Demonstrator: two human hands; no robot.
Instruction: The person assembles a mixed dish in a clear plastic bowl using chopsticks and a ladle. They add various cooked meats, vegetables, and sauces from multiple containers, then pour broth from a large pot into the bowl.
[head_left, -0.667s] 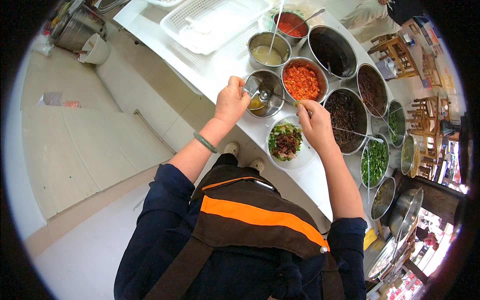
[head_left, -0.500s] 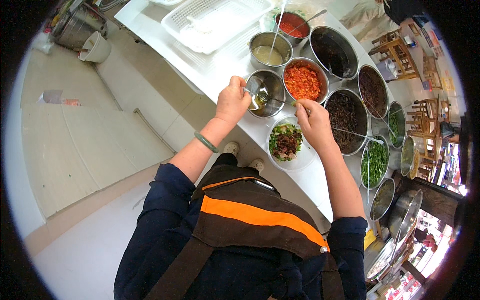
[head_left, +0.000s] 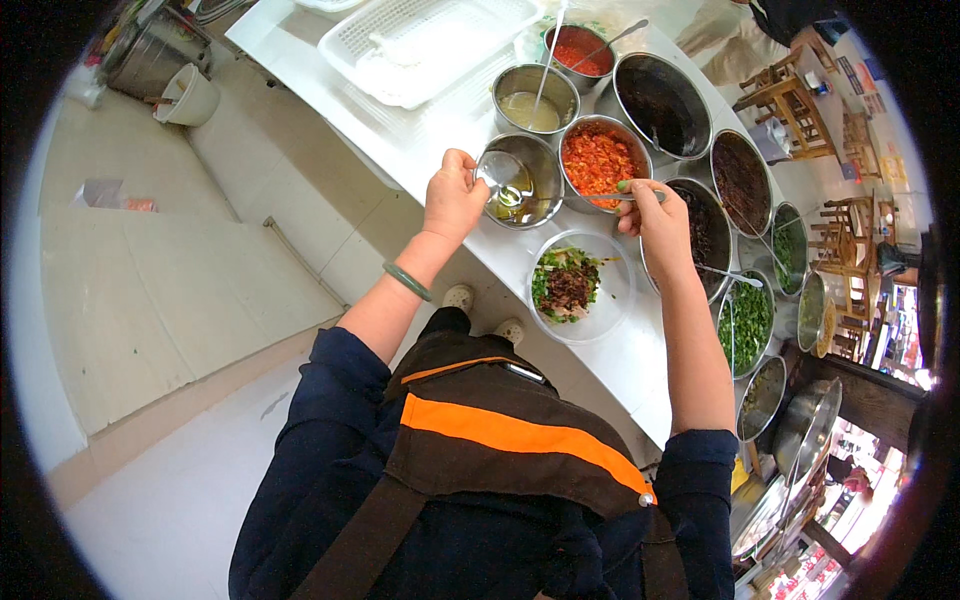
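Observation:
My left hand is closed at the left rim of a metal pot with yellowish oil in it. It pinches a clear, rounded thing that leans into the pot; its exact kind cannot be made out. My right hand is closed around a metal spoon, held level at the near edge of a pot of chopped red chili. Below both hands, a clear plastic bowl stands on the table, holding chopped greens, pale pieces and a dark brown topping.
More metal pots crowd the right side: a dark sauce, brown bits, chopped greens. Behind the oil pot stands a pot of pale liquid. A white basket lies at the far left of the white table.
My right hand has lifted the spoon out of the oil pot and moved it right, to the chili pot's near edge. The left hand has shifted slightly left and up.

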